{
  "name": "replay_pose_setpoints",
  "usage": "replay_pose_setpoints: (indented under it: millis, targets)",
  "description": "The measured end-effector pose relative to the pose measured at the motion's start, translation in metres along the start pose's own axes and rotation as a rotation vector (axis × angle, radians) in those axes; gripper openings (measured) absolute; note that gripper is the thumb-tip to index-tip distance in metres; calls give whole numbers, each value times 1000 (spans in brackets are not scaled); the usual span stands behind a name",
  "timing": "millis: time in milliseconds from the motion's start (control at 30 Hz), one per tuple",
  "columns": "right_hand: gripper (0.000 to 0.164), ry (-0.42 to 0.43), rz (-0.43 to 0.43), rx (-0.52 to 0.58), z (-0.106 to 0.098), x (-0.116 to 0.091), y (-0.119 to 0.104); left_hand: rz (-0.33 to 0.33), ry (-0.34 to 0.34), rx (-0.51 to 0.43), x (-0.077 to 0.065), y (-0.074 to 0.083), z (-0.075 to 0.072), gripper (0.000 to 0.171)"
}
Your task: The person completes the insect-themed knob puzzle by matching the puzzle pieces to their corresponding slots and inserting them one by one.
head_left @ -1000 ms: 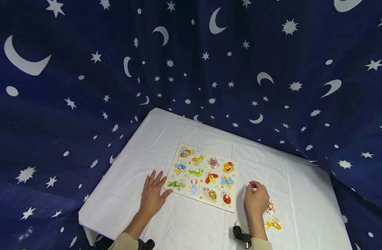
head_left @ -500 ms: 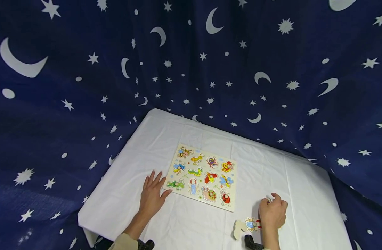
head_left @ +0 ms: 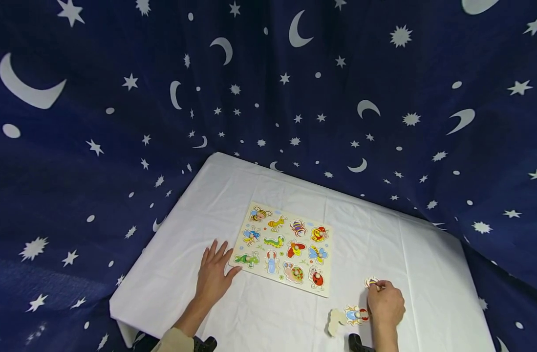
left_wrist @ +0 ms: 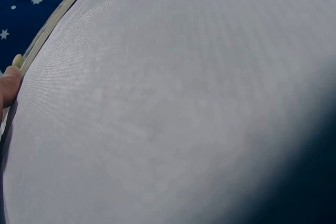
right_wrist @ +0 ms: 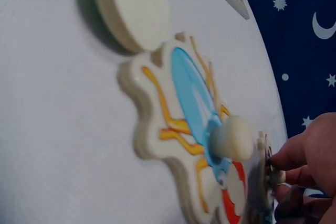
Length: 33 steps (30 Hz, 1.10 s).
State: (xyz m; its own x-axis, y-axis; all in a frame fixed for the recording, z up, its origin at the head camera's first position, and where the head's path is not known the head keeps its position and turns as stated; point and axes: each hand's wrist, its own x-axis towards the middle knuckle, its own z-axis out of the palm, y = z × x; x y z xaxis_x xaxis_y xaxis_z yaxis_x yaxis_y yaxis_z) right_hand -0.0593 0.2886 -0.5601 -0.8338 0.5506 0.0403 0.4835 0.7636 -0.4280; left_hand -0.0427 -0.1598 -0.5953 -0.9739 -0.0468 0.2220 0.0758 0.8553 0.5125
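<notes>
My right hand [head_left: 386,304] pinches a spider puzzle piece [head_left: 371,282] to the right of the board; in the right wrist view its fingertips are at the small knob [right_wrist: 278,176]. Just left of that hand lies a blue beetle piece [head_left: 354,315] with a round wooden knob [right_wrist: 233,137]. It sits beside a pale piece [head_left: 336,322] that shows a plain wooden face. My left hand [head_left: 214,276] lies flat, fingers spread, its thumb at the lower left corner of the wooden insect puzzle board [head_left: 261,250]. The left wrist view catches only the thumb [left_wrist: 9,85] at the board's edge.
A white cloth covers the table [head_left: 233,183], whose left corner and edge show. Dark blue fabric [head_left: 268,88] with moons and stars hangs behind and around it. Black wrist devices, one by the right forearm [head_left: 360,343], sit close to the pieces.
My right hand has moved right and down, uncovering the beetle and pale pieces, and has taken hold of the spider piece, which has shifted slightly up and left. The left hand has stayed put.
</notes>
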Motion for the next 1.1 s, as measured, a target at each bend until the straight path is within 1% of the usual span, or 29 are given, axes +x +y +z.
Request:
replay_pose_setpoints:
  millis: [100,200,400,467,567,700,900,1100]
  targets:
    - [25,-24,-9,-6,-1,0,2,0,2,3,0,-1,1,60]
    - [25,-22,-14,20,1,0,-1,-2,6,8,0,-1,1,60]
    - [22,53,-44,127,9,-4,-9,-1,13,-10,0,0,1,60]
    - [20,77,-64,153,12,-6,-14,1,8,-9,0,0,1,60]
    - [16,100,-116,191,15,-7,-22,3,1,10,0,0,2,60]
    - [12,119,-188,242,19,-8,-35,9,10,17,0,-1,1,61]
    - [11,114,-221,277,26,-12,-56,6,-7,5,1,-1,1,62]
    - [11,75,-246,300,32,-14,-76,1,-7,-7,-1,0,1,62]
